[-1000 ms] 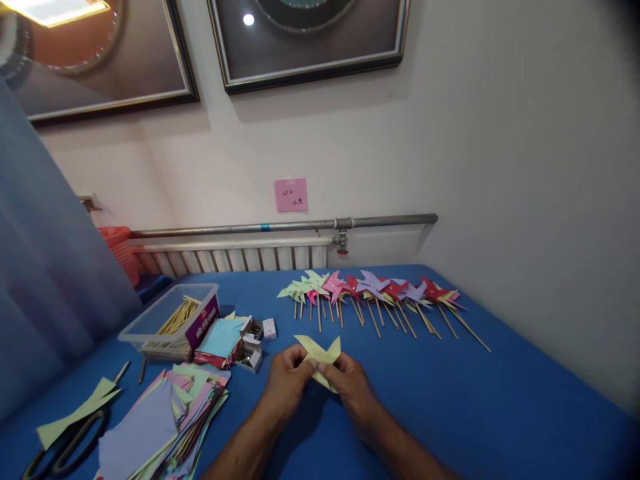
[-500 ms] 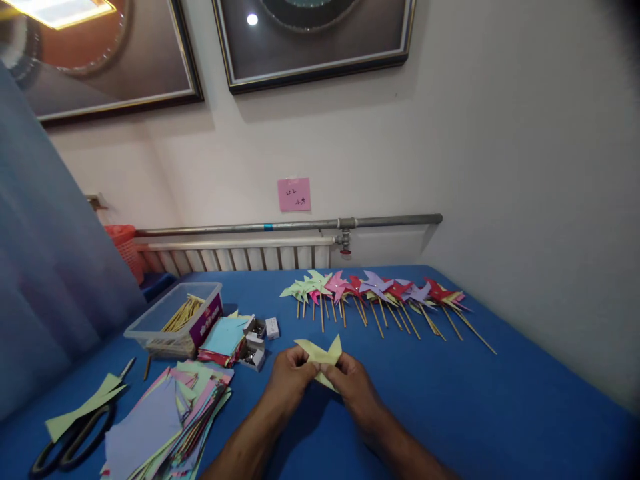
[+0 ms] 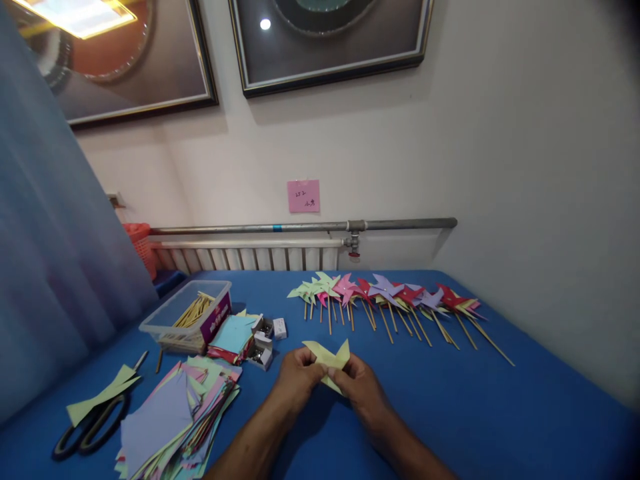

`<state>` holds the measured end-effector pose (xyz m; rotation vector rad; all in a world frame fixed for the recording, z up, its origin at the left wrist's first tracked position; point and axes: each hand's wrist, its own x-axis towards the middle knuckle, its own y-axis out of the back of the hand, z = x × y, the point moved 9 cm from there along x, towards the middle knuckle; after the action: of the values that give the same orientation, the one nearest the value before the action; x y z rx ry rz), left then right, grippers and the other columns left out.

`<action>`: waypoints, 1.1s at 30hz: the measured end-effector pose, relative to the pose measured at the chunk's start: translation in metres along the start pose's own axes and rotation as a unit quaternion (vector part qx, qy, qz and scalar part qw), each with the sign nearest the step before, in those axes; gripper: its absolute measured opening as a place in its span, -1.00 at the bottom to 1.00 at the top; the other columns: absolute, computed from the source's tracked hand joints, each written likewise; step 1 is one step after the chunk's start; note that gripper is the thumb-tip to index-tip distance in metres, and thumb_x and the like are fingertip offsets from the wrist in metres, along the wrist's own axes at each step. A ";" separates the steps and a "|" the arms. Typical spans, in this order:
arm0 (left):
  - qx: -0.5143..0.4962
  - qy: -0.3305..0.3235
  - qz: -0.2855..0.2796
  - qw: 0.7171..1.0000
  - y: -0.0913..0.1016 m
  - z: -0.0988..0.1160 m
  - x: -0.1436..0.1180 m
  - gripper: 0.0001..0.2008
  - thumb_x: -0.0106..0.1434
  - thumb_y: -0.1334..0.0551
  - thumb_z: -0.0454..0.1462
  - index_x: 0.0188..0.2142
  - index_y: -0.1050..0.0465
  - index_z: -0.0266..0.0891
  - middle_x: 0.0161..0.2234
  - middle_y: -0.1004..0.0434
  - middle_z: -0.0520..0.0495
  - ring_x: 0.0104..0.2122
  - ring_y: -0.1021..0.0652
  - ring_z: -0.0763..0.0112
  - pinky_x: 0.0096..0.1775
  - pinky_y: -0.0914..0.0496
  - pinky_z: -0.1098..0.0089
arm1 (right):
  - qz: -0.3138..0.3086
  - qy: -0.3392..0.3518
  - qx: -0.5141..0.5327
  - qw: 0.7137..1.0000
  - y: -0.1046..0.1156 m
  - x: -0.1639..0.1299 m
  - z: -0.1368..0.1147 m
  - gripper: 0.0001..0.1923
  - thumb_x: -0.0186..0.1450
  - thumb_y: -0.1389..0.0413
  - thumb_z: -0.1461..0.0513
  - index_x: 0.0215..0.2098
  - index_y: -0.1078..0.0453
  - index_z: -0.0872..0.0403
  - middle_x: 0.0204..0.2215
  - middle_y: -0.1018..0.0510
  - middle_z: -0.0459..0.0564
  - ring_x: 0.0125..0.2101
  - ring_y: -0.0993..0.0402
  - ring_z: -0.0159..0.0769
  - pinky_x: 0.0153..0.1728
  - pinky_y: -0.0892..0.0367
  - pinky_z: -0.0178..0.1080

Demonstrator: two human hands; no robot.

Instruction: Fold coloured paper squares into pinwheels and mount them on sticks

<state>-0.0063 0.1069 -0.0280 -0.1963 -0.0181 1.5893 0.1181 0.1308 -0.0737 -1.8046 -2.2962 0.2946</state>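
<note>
A yellow paper pinwheel head (image 3: 330,360) is pinched at its centre between the left hand (image 3: 296,377) and the right hand (image 3: 361,389), held just above the blue table (image 3: 500,413) near its middle; no stick is yet seen on it. A row of finished pinwheels (image 3: 390,300) is laid along the far edge, while a stack of cut paper squares (image 3: 175,420) is left at the near left corner, so much work appears to remain. Open room is offered toward the right edge, whereas the left side is crowded by a clear box of sticks (image 3: 193,317), small pin boxes (image 3: 265,340) and scissors (image 3: 87,433).
</note>
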 end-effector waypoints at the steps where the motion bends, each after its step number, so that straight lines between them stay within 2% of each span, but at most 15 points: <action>1: 0.001 0.001 -0.001 1.000 0.000 0.000 0.000 -0.76 -0.15 -0.41 -0.21 -0.62 -0.37 -0.21 -0.65 -0.36 0.09 -0.60 -0.26 0.54 -0.47 -0.09 0.44 | 0.002 -0.003 -0.002 1.000 0.001 0.001 0.002 -0.36 0.01 -0.48 -0.13 -0.10 -0.64 0.10 -0.30 -0.75 0.05 -0.25 -0.65 -0.01 -0.20 -0.47 -0.11; 6: 0.002 -0.004 -0.001 1.000 -0.001 0.000 0.001 -0.75 -0.15 -0.40 -0.18 -0.63 -0.34 -0.20 -0.66 -0.33 0.11 -0.61 -0.23 0.55 -0.48 -0.07 0.43 | 0.017 -0.008 -0.017 1.000 0.004 0.000 0.005 -0.38 0.01 -0.47 -0.13 -0.15 -0.62 0.12 -0.32 -0.73 0.03 -0.37 -0.57 -0.13 -0.29 -0.42 -0.17; 11: -0.005 -0.002 0.002 1.000 0.000 -0.002 0.002 -0.73 -0.16 -0.43 -0.18 -0.63 -0.36 -0.21 -0.68 -0.33 0.11 -0.62 -0.25 0.56 -0.48 -0.08 0.44 | 0.019 -0.010 -0.010 1.000 0.000 -0.007 -0.009 -0.46 -0.01 -0.48 -0.12 -0.27 -0.57 0.09 -0.46 -0.64 -0.07 -0.44 -0.47 -0.22 -0.35 -0.36 -0.22; 15: -0.048 0.016 0.006 0.999 -0.001 -0.002 -0.002 -0.74 -0.20 -0.47 -0.20 -0.56 -0.47 -0.26 -0.62 -0.47 0.05 -0.59 -0.38 0.50 -0.45 -0.21 0.44 | 0.007 -0.018 -0.002 1.000 -0.008 -0.017 -0.024 -0.56 0.06 -0.46 -0.05 -0.30 -0.55 0.08 -0.43 -0.65 -0.06 -0.38 -0.51 -0.18 -0.28 -0.39 -0.20; 20: -0.114 0.031 -0.009 0.993 -0.003 0.000 -0.008 -0.67 -0.16 -0.53 -0.19 -0.41 -0.57 -0.30 -0.51 -0.62 -0.04 -0.53 -0.52 0.39 -0.37 -0.37 0.38 | 0.006 -0.021 -0.023 0.999 -0.011 -0.022 -0.033 -0.56 0.09 -0.44 -0.02 -0.21 -0.60 0.10 -0.41 -0.68 -0.04 -0.34 -0.57 -0.11 -0.26 -0.43 -0.18; 23: -0.112 0.021 -0.018 0.993 -0.002 -0.001 -0.006 -0.66 -0.19 -0.56 -0.22 -0.43 -0.55 -0.29 -0.52 -0.60 -0.01 -0.54 -0.51 0.42 -0.38 -0.36 0.40 | 0.012 -0.022 -0.020 0.999 -0.010 -0.021 -0.033 -0.56 0.08 -0.45 0.00 -0.19 -0.60 0.11 -0.40 -0.69 -0.03 -0.32 -0.58 -0.11 -0.25 -0.42 -0.18; 30: -0.079 0.011 0.011 0.997 0.003 -0.007 0.001 -0.65 -0.23 -0.56 -0.23 -0.50 -0.49 -0.26 -0.59 -0.52 0.06 -0.60 -0.43 0.48 -0.43 -0.30 0.42 | 0.000 -0.019 -0.016 1.000 -0.010 -0.019 -0.028 -0.52 0.09 -0.44 -0.03 -0.15 -0.61 0.10 -0.31 -0.73 0.01 -0.30 -0.59 -0.11 -0.26 -0.42 -0.19; 33: -0.081 0.012 0.000 0.997 0.001 -0.004 0.000 -0.68 -0.21 -0.54 -0.23 -0.50 -0.48 -0.26 -0.59 -0.53 0.05 -0.59 -0.44 0.48 -0.43 -0.29 0.43 | 0.009 -0.019 -0.022 1.000 -0.007 -0.017 -0.025 -0.50 0.03 -0.47 -0.06 -0.24 -0.59 0.10 -0.38 -0.69 -0.03 -0.37 -0.54 -0.17 -0.30 -0.39 -0.21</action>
<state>-0.0068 0.1062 -0.0320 -0.3411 -0.1291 1.5869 0.1226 0.1137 -0.0485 -1.8561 -2.3312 0.2865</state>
